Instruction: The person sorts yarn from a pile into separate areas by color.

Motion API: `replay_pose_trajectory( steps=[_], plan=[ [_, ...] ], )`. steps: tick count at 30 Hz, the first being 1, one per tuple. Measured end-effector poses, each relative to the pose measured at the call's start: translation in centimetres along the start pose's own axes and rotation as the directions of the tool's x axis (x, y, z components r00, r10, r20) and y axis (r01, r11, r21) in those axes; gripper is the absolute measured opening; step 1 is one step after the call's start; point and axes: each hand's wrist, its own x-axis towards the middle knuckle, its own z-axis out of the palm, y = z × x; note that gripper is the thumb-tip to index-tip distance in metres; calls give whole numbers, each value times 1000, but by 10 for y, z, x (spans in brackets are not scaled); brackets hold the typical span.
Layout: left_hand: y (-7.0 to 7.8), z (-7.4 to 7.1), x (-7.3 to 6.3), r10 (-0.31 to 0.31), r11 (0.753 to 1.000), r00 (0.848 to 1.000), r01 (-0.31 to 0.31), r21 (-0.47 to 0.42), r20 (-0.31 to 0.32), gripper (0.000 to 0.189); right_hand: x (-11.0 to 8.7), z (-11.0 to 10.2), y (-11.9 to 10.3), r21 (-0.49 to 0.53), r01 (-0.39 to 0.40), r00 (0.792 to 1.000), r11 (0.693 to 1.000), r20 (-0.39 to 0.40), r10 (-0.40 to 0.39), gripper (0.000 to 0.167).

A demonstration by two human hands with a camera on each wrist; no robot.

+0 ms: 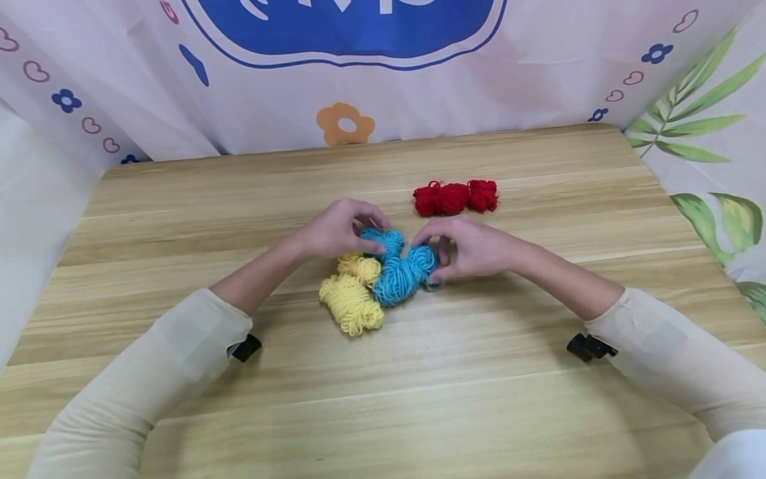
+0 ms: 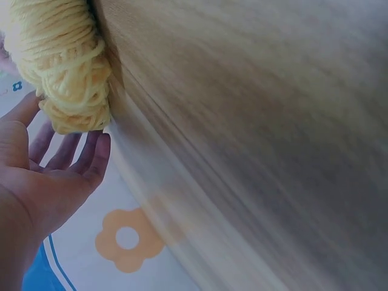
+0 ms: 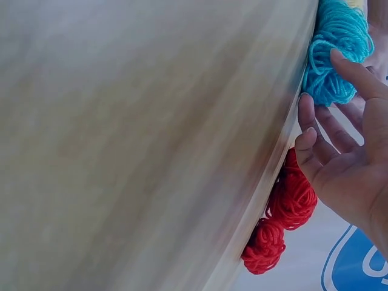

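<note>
Two bundles of blue yarn lie together mid-table, a smaller-looking far one (image 1: pixel 391 243) and a nearer one (image 1: pixel 397 281) tied at its waist. My left hand (image 1: pixel 341 228) holds the far bundle between thumb and fingers. The right hand (image 1: pixel 475 246) curls its thumb and fingers about the right end of the nearer bundle, the thumb lying against the blue strands (image 3: pixel 339 73) in the right wrist view. Yellow yarn (image 1: pixel 352 303) sits against the blue on the left, below my left hand. In the left wrist view, the yellow yarn (image 2: pixel 66 66) hides the blue.
Red yarn (image 1: pixel 453 198) lies in a row behind the right hand. The wooden table (image 1: pixel 371 406) ends at a printed white cloth (image 1: pixel 269 106) at the back. A small black device (image 1: pixel 244 347) shows under the left sleeve, and another (image 1: pixel 589 347) under the right.
</note>
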Motion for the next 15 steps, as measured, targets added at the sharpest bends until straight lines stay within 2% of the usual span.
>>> replay_pose_trajectory(
  steps=[15],
  plan=[
    [-1, -1, -4, 13, 1000, 1000, -13, 13, 1, 37, 1, 0, 5, -28, 29, 999, 999, -13, -29, 33]
  ],
)
